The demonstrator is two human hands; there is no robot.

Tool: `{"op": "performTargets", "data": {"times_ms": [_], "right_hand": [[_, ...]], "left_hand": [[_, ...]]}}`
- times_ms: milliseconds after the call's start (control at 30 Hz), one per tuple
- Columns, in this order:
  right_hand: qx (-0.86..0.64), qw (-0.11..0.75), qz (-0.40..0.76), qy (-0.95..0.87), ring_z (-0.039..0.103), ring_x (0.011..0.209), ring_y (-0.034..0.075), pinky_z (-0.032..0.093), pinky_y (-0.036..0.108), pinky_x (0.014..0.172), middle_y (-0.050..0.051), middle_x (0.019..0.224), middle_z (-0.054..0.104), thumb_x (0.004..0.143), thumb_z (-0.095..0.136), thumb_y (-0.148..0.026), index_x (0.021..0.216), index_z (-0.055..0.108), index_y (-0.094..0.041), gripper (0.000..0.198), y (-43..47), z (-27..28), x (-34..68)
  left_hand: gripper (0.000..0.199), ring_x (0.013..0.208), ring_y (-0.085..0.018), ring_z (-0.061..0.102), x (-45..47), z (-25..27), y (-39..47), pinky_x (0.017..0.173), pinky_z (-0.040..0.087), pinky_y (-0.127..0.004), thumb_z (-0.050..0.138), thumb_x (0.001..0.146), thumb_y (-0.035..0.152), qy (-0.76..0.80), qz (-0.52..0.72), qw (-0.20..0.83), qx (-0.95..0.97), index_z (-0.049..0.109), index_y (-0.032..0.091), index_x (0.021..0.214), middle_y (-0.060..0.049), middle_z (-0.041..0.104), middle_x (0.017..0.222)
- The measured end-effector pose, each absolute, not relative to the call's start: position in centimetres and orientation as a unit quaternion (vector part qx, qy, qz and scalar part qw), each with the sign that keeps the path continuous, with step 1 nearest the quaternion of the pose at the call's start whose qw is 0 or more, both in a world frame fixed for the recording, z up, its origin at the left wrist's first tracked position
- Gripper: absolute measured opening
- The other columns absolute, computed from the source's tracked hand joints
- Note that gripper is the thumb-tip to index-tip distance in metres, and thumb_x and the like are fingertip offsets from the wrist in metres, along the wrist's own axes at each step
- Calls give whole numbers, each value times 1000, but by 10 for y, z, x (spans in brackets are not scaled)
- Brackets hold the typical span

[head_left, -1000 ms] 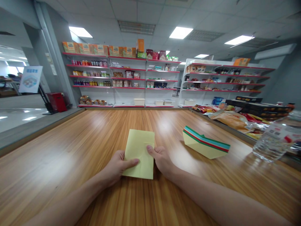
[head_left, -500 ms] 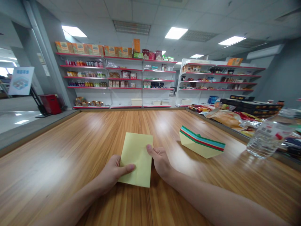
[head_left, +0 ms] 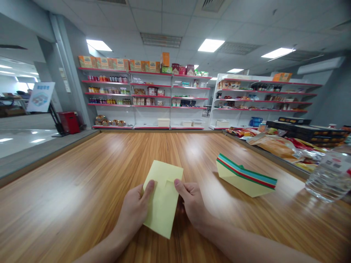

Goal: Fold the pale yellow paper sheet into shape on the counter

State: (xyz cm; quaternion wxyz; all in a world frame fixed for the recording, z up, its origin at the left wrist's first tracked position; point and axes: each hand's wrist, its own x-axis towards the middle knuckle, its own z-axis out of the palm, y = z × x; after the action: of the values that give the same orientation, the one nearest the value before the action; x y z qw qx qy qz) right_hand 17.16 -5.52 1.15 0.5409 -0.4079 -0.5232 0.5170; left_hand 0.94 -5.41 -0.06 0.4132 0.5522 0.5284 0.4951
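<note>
A sheet of pale yellow paper [head_left: 161,208] is held above the wooden table [head_left: 82,182], tilted with its far edge lower to the right. My left hand [head_left: 135,204] grips its left side, thumb on top and fingers hidden beneath. On the right edge, my right hand [head_left: 193,201] pinches the paper between thumb and fingers. A small flap or crease shows beside the right thumb. To the right of my hands stands a folded paper boat [head_left: 244,179], pale yellow with green, blue, white and red bands along its top.
A clear plastic bottle [head_left: 327,179] stands at the table's right side. Beyond the right edge lie snack packets [head_left: 274,144] and black boxes [head_left: 304,131]. Stocked shelves [head_left: 150,106] line the back, and a sign board [head_left: 41,96] stands at left.
My left thumb has moved up along the paper's left side. The paper has turned slightly clockwise, and a small flap now shows by my right thumb. The whole view has shifted a little.
</note>
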Motion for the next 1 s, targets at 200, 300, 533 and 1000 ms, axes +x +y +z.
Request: {"op": "performTargets", "data": {"times_ms": [200,300,533,1000], "right_hand": [[-383,519,597,-476,34,29,6,19,18,30,-2,35,43,73,53,-62,49,48,-14,54,-54,10,172],[-380,513,591,-493,37,32,6,22,19,31,-2,39,45,72,54,-63,51,48,-14,54,-58,11,169],[-399,463,513,-603,37,31,6,23,19,30,-1,38,43,77,43,-67,47,47,-14,61,-73,7,163],[-425,442,511,-603,36,26,6,19,17,25,-1,33,41,76,42,-67,43,47,-14,63,-65,2,165]], "left_hand": [[45,48,-20,57,14,10,-57,42,39,-24,55,72,57,490,498,480,531,60,14,61,-5,63,54],[46,47,-20,56,15,16,-61,42,39,-24,59,68,58,507,509,472,511,60,14,59,-5,62,52],[51,44,-19,56,14,16,-62,39,38,-24,55,69,62,507,512,483,498,61,13,57,-5,61,48],[41,48,-16,52,7,7,-56,41,33,-22,61,69,54,532,554,352,536,57,15,55,-1,59,51]]}}
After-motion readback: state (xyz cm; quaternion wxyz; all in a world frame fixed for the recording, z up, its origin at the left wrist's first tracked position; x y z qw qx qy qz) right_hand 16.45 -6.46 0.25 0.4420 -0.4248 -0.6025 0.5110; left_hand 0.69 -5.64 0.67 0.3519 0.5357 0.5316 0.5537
